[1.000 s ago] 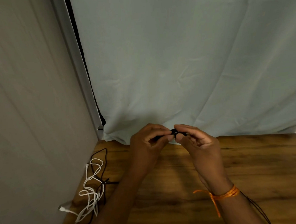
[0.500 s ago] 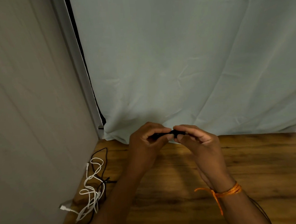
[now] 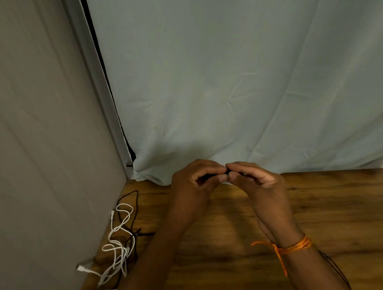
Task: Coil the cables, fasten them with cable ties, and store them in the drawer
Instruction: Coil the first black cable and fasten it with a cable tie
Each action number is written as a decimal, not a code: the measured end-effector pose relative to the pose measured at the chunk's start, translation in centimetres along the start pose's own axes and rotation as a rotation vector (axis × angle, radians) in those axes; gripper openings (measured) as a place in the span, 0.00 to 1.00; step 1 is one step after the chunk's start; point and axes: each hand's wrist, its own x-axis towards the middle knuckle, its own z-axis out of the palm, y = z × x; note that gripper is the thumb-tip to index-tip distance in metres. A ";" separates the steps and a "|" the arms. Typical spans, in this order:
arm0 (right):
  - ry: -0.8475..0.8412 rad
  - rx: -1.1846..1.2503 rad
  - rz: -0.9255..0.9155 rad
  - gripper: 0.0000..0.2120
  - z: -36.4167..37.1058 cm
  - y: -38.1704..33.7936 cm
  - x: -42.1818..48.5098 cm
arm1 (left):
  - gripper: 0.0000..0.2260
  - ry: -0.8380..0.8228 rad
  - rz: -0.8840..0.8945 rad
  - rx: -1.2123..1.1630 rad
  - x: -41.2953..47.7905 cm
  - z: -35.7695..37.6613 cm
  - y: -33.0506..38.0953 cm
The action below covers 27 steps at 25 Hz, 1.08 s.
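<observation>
My left hand (image 3: 194, 183) and my right hand (image 3: 254, 181) meet fingertip to fingertip above the wooden table (image 3: 326, 203), near the curtain's hem. Both pinch a small black item (image 3: 228, 171), most of it hidden by my fingers; I cannot tell whether it is a cable tie or a cable end. A loose white cable (image 3: 118, 242) lies tangled with a thin black cable (image 3: 132, 207) on the table's left side. Another thin black cable (image 3: 337, 268) runs beside my right forearm.
A pale blue curtain (image 3: 237, 73) hangs right behind the table. A grey wall (image 3: 38, 133) closes off the left side. An orange thread (image 3: 293, 247) is tied round my right wrist. No drawer is in view.
Both hands rose slightly and drew closer, so my fingertips now cover more of the black item. The cables on the table have not moved.
</observation>
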 end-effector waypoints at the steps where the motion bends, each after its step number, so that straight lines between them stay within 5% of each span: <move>1: 0.004 0.007 0.017 0.10 -0.1 0.1 0.0 | 0.06 -0.004 0.002 0.006 0.0 0.1 -0.1; 17: 0.268 -0.102 0.334 0.06 -9.3 4.0 -5.3 | 0.06 -0.177 -0.434 -0.144 -4.8 10.0 -5.8; 23: 0.377 -0.637 0.455 0.05 -18.3 7.9 -7.4 | 0.05 -0.274 -0.580 -0.111 -7.0 12.9 -7.7; 27: 0.279 -1.099 0.703 0.09 -22.8 10.5 -9.3 | 0.06 -0.292 -0.652 -0.136 -8.1 12.9 -7.9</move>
